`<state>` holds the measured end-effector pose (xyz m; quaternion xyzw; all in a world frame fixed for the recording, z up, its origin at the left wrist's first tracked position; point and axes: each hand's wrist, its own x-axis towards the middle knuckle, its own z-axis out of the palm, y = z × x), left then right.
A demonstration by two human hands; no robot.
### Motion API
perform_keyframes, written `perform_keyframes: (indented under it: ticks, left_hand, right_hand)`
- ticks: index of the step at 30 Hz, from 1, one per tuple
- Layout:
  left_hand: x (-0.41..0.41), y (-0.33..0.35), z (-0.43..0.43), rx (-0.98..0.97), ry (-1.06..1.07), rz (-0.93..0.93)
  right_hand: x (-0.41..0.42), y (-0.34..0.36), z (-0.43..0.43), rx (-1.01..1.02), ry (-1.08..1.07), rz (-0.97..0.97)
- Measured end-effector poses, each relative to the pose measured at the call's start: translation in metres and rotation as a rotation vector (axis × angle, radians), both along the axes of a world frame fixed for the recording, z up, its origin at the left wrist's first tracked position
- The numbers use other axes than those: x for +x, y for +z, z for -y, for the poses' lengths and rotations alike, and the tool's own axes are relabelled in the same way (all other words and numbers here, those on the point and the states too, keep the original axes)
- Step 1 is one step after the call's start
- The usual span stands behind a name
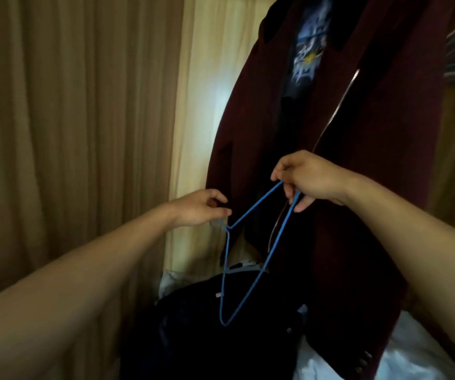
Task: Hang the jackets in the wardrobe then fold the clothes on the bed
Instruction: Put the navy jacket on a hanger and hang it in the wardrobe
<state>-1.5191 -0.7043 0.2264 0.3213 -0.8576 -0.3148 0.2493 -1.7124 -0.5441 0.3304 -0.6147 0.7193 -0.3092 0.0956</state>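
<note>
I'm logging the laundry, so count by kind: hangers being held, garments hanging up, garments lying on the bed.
Hangers held: 1, blue hanger
Garments hanging: 2, maroon jacket, dark printed T-shirt
Garments on the bed: 1, dark garment
Total: 4

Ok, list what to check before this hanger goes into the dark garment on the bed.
1. Grip of right hand on blue hanger: pinches one corner, ok.
2. Hold of left hand at the hook end: contact blurred, cannot tell.
3. Hanger bare and untangled: ok.
4. The maroon jacket hanging: ok.
5. Collar of dark garment exposed: heaped on bed, cannot tell.
</note>
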Motion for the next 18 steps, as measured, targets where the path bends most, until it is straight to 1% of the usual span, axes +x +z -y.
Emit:
perform_keyframes:
  ticks: [3,5,6,8,9,13,15,18]
  left_hand:
    - [0.007,-0.043,0.017,-0.049,0.215,-0.098]
    - [0.006,-0.065,0.025,0.067,0.281,-0.187]
    - [0.004,-0.074,0.028,0.153,0.279,-0.217]
    - [0.001,-0.089,0.033,0.284,0.246,-0.220]
    - [-0.001,-0.094,0.034,0.315,0.221,-0.231]
    - [-0.010,-0.097,0.037,0.398,0.126,-0.400]
    - [-0.010,-0.099,0.035,0.385,0.130,-0.379]
    - [-0.013,-0.113,0.036,0.398,0.142,-0.351]
  right_hand:
    - [-0.014,-0.027,0.006,-0.069,-0.018,0.181]
    - [-0.026,-0.043,0.005,-0.111,-0.009,0.307]
    - [-0.032,-0.051,0.004,-0.127,0.000,0.374]
    - [-0.042,-0.071,0.002,-0.150,0.020,0.504]
    - [-0.046,-0.082,0.002,-0.154,0.026,0.560]
    - [-0.062,-0.128,0.011,-0.130,0.029,0.743]
    - [-0.070,-0.153,0.020,-0.097,0.001,0.756]
    - [-0.086,-0.199,0.036,0.025,-0.073,0.605]
